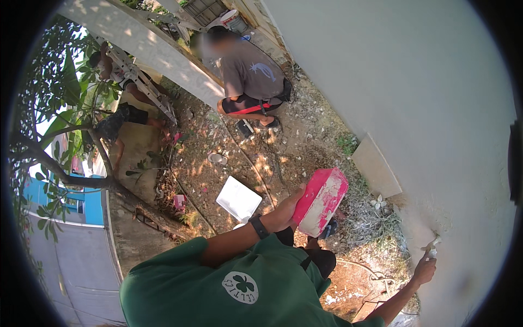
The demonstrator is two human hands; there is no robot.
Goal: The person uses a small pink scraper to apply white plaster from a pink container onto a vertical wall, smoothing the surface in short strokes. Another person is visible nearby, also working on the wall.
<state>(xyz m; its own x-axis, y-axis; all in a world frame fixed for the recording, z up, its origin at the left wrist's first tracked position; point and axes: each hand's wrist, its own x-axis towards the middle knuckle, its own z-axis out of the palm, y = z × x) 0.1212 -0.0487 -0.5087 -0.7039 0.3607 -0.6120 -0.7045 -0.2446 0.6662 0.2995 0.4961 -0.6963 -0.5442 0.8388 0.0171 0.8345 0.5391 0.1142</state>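
Note:
My left hand (292, 211) grips the edge of a pink plastic tub (311, 192) in front of my body. Whitish paste is smeared over the face of the tub that shows. At the lower right, my right hand (425, 271) is closed around a small putty knife (434, 242) streaked with white. Its blade lies close to or against the grey wall (436, 136); which of the two I cannot tell. Around it the wall's surface looks uneven and partly coated.
A co-worker in a grey shirt (253, 71) crouches ahead by the wall. Farther left, people are near a metal ladder (143, 82) and a tree (117, 185). A white rectangular tray (238, 199) and a sandal (217, 158) lie on the ground. A flat panel (376, 168) leans against the wall.

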